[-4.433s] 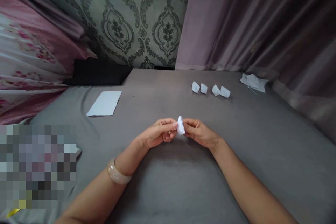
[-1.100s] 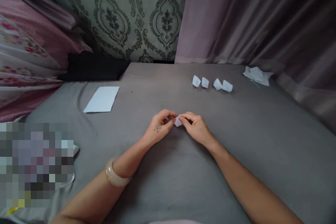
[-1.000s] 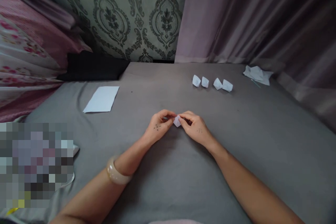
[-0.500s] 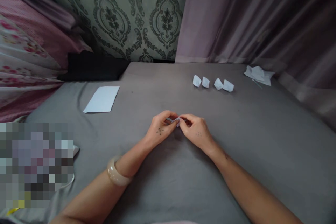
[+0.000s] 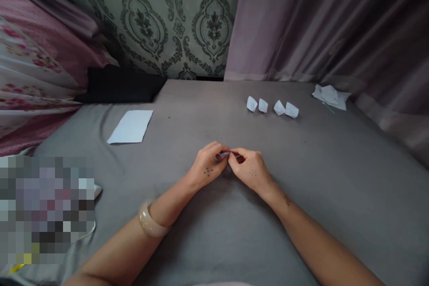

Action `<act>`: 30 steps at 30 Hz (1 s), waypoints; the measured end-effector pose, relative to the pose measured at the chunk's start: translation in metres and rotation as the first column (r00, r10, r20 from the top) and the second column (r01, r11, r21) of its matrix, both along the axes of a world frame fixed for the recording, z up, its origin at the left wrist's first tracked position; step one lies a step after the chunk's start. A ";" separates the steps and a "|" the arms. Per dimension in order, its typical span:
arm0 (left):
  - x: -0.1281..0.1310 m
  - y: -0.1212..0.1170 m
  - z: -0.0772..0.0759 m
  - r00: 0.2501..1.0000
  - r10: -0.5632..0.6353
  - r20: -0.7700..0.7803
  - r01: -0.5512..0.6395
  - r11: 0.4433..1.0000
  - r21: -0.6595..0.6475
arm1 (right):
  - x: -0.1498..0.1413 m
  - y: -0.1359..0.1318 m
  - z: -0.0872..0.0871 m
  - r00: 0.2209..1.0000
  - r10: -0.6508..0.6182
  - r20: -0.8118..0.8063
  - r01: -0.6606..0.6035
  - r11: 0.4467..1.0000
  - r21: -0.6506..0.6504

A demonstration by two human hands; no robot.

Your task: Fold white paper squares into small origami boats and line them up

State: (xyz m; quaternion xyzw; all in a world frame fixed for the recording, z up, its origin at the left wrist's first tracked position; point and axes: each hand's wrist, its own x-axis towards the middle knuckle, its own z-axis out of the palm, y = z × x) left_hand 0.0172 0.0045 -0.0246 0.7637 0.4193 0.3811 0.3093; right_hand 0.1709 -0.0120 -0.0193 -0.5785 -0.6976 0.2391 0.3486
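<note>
My left hand [image 5: 208, 167] and my right hand [image 5: 250, 170] meet fingertip to fingertip over the grey sheet [image 5: 214, 241]. Both pinch a small folded white paper piece [image 5: 225, 155], which is mostly hidden between the fingers. A pale bangle [image 5: 150, 224] sits on my left wrist. Several finished small folded paper pieces [image 5: 272, 107] stand in a row farther back on the right. A flat white paper sheet [image 5: 131, 127] lies at the back left.
Crumpled white paper scraps [image 5: 330, 96] lie at the far right by the mauve curtain [image 5: 318, 22]. A black cushion [image 5: 120, 86] and a floral blanket [image 5: 30, 71] border the left. Patterned wallpaper stands behind. A blurred patch covers the lower left.
The folded piece stood upright between my fingers; it has since been turned down and pressed small, so my fingertips now nearly cover it. Both hands stayed in the same place.
</note>
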 end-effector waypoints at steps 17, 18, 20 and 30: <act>0.000 0.000 -0.004 1.000 -0.008 -0.028 0.013 0.987 0.163 | -0.001 -0.001 0.000 0.999 -0.017 0.049 0.014 0.998 0.066; 0.000 0.000 -0.005 0.999 -0.009 -0.031 0.014 0.986 0.164 | -0.001 -0.001 0.000 0.999 -0.020 0.051 0.017 0.998 0.066; 0.000 0.000 -0.005 0.999 -0.012 -0.036 0.018 0.987 0.161 | -0.002 -0.001 0.000 0.999 -0.024 0.047 0.021 0.998 0.061; -0.001 -0.001 -0.002 0.999 0.005 -0.037 -0.001 0.995 0.097 | -0.001 0.000 -0.003 0.999 -0.022 0.024 0.020 0.998 0.055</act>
